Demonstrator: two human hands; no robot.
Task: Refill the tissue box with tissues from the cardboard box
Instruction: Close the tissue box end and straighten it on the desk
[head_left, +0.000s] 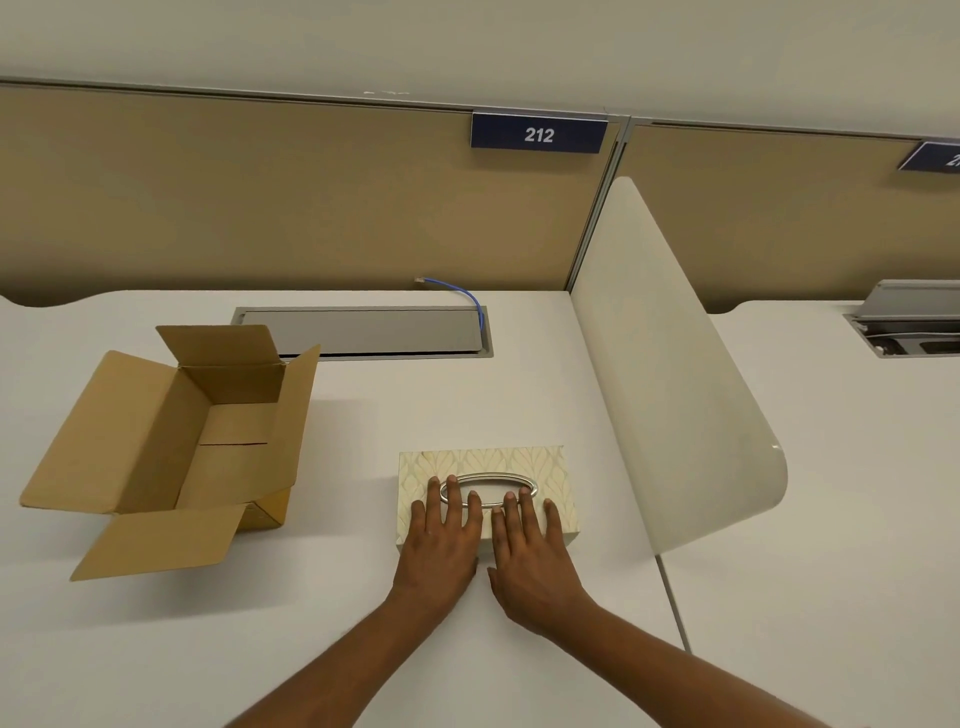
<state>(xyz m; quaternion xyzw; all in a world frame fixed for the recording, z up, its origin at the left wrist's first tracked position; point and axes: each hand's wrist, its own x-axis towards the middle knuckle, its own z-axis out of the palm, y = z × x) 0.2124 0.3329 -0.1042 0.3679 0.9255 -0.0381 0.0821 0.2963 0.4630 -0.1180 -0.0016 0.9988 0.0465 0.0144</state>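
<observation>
Both hands — left (441, 540), right (530, 545) — lie flat, fingers spread, atop cream leaf-patterned rectangular tissue box (540, 462) w/ silver oval slot, gripping nothing. Looks stiff, light, prob slick — hold by its long sides. Open brown cardboard box (171, 441) sits well left on white desk (363, 415), inside looks empty

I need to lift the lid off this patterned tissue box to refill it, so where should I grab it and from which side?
Judging by its shape, grip the tissue box by its two short ends, coming from above with one hand per end. The top is broad and flat with a metal-rimmed oval slot, giving little purchase. Both hands, left hand and right hand, lie flat on top now.
</observation>
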